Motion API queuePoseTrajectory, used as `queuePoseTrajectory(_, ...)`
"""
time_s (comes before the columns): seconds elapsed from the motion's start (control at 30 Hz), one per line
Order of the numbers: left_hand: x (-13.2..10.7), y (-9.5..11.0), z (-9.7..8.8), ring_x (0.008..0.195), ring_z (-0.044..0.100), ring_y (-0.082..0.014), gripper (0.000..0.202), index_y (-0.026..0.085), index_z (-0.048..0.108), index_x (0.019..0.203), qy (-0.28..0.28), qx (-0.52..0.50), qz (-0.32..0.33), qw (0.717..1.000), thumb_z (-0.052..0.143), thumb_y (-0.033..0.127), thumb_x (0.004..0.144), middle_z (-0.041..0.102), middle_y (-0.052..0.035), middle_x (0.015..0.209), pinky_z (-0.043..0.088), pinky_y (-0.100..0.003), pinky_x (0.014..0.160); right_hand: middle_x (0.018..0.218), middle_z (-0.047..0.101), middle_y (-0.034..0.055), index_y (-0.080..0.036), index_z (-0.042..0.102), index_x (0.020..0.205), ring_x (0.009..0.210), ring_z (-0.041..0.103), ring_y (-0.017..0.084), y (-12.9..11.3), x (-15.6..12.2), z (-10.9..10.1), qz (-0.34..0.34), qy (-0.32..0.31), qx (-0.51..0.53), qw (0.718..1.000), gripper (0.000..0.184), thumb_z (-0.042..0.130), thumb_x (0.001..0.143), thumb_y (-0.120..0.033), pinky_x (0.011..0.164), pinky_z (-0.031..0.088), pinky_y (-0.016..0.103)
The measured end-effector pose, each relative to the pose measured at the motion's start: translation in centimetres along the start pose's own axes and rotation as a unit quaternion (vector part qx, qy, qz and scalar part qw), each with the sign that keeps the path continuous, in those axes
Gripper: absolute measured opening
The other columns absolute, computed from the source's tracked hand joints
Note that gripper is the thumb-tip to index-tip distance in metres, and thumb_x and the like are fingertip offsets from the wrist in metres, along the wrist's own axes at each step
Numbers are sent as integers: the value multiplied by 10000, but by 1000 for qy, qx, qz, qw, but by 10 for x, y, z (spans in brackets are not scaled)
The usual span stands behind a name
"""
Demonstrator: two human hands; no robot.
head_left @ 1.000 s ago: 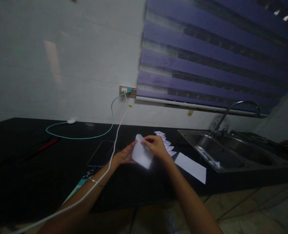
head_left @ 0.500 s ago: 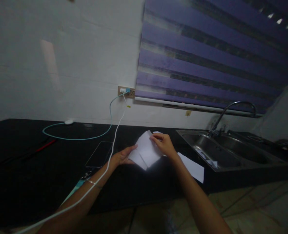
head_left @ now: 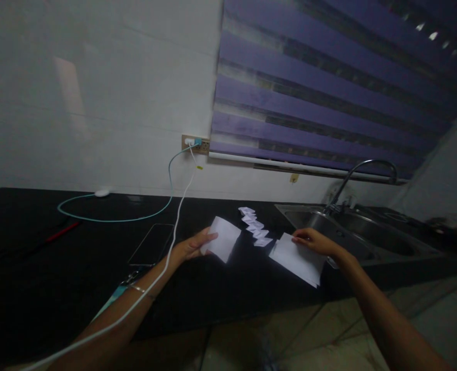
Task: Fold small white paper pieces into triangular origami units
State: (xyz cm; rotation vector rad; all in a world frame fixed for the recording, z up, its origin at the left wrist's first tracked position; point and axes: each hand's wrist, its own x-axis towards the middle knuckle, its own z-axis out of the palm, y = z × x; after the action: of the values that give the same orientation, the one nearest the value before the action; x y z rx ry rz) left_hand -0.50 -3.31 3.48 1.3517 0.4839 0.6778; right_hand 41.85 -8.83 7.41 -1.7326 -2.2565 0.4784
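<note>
In left hand point(head_left: 194, 244), seemingly blank paper point(head_left: 225, 239)

In dim light, a pale wall point(head_left: 128, 103) rises at the far side, with a slanting pinkish patch point(head_left: 69, 85) at left and a power outlet point(head_left: 205, 147) beside the lower left corner of a purple-banded zebra blind point(head_left: 313, 98). A black countertop point(head_left: 27, 257) runs along it, a double-bowl stainless-steel sink point(head_left: 387, 237) with a curved chrome faucet point(head_left: 333, 205) set in at right.

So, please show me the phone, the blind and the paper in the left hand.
Phone point(head_left: 151, 245): head view, middle of its screen.
Blind point(head_left: 321, 87): head view, its middle.
Paper point(head_left: 225, 239) in the left hand point(head_left: 193, 246): head view, sheet's middle.
</note>
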Motion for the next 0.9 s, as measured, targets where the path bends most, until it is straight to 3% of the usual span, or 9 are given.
queuePoseTrajectory(0.37,5,-8,-2,840,618,-229,506,155,575,1087,53,-59,-10,997,753,416,691,661,-93,949,451,-280,666,859,704,113,-126,701,913,761,619,214,11,13,32,-6,9,-47,999,354,436,876,-358,712,453,310)
queuePoseTrajectory(0.57,11,-12,-2,848,633,-231,570,155,563,1114,71,-94,-12,993,785,413,657,665,-101,973,466,-297,718,771,691,104,-133,698,873,647,588,188,8,16,31,17,42,-96,994,312,481,855,-356,598,392,277)
queuePoseTrajectory(0.63,12,-12,-3,874,636,-240,571,161,555,1145,77,-99,-12,992,772,407,677,669,-98,972,468,-300,725,659,647,82,-137,673,727,557,534,161,-4,17,25,34,108,-120,986,343,506,849,-411,545,340,272)
queuePoseTrajectory(0.73,13,-13,-3,841,644,-233,599,157,547,1163,85,-99,-7,991,777,410,671,676,-91,955,474,-290,693,454,446,9,-164,507,482,452,392,115,-31,24,19,51,297,-90,949,519,464,866,-511,489,255,275)
queuePoseTrajectory(0.77,13,-13,-3,831,648,-229,619,152,541,1167,87,-101,0,991,785,413,662,677,-93,962,480,-287,686,424,369,-15,-177,440,444,430,341,101,-42,29,19,55,363,-49,929,552,457,860,-539,471,225,272)
queuePoseTrajectory(0.83,14,-13,-3,826,655,-223,654,141,525,1182,87,-107,16,990,793,418,653,676,-102,987,492,-283,684,418,278,-42,-204,335,435,410,269,85,-65,44,26,67,500,78,860,567,431,859,-569,442,195,264)
queuePoseTrajectory(0.9,14,-13,-3,802,661,-214,662,130,522,1180,96,-109,23,989,795,419,651,679,-103,974,500,-274,664,421,262,-52,-226,277,457,393,266,81,-89,63,41,49,557,238,794,553,429,850,-584,412,214,252)
